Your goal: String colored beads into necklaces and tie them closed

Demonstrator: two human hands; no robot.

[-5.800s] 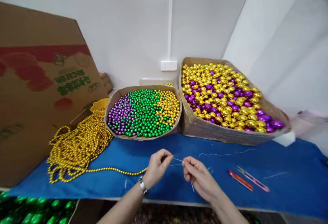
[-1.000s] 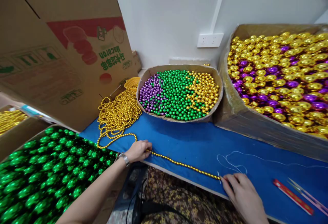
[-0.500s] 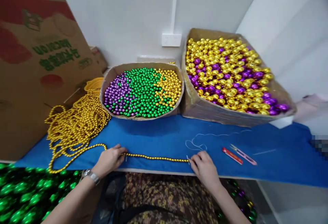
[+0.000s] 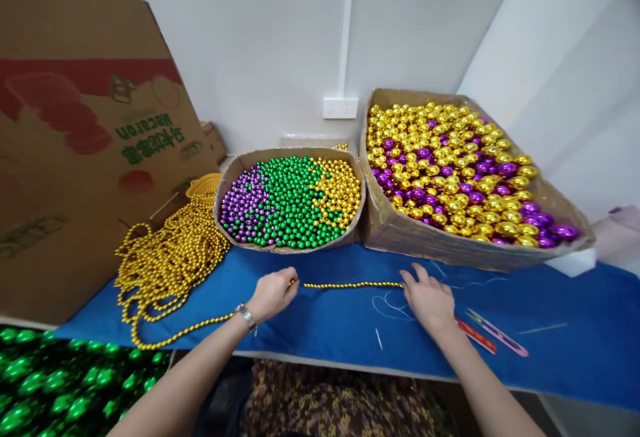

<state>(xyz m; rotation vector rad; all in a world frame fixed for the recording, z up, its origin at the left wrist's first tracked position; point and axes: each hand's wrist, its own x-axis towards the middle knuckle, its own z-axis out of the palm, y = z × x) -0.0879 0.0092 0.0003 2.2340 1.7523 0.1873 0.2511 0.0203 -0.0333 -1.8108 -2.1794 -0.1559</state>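
My left hand (image 4: pixel 274 294) is closed near the middle of the cloth, a bit of gold bead strand (image 4: pixel 293 282) showing at its fingertips. From under that wrist, more of the strand runs back to a pile of gold bead strands (image 4: pixel 173 257). A short gap separates those fingertips from a straight length of gold beads (image 4: pixel 350 285) lying across the cloth. Its right end meets the thumb of my right hand (image 4: pixel 430 300), whose fingers are spread. Loose white thread (image 4: pixel 393 305) curls beside this hand. A thin white piece (image 4: pixel 379 339) lies nearer the edge.
A red tool (image 4: pixel 477 336) and pink-handled snips (image 4: pixel 503 337) lie right of my right hand. Behind stand a box of small beads (image 4: pixel 290 204) and a larger box of big beads (image 4: pixel 460 177). A tall carton (image 4: pixel 90 170) rises at left, above green beads (image 4: pixel 75 377).
Both hands have moved right and farther from the table edge. The gold beads between them now have a gap beside my left hand. My right fingers have spread from their pinch.
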